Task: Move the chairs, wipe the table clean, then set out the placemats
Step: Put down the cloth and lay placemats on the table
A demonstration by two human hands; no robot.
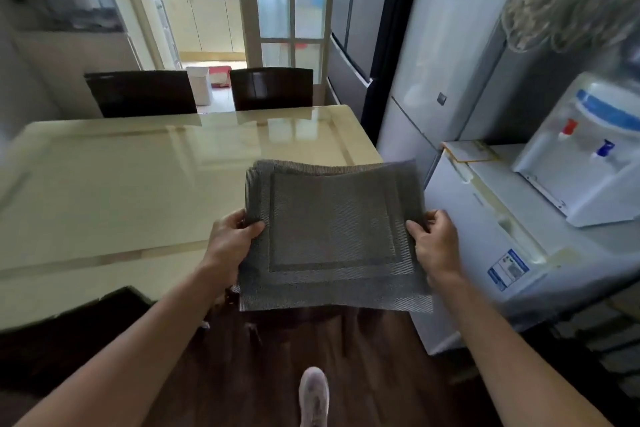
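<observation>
A stack of grey woven placemats (332, 236) hangs in the air over the near right corner of the glossy cream table (121, 191). My left hand (232, 239) grips the stack's left edge, thumb on top. At the right edge my right hand (438, 243) holds it the same way. Two dark chairs (142, 94) (272, 88) stand at the table's far side. Another dark chair back (69, 333) shows at the near left edge of the table.
A white low freezer (502, 246) stands close on the right with a water dispenser (585, 156) on it. Tall fridges (450, 45) rise behind it. Dark wood floor and my shoe (313, 395) lie below. A glass-paned door (291, 3) stands open toward a kitchen beyond.
</observation>
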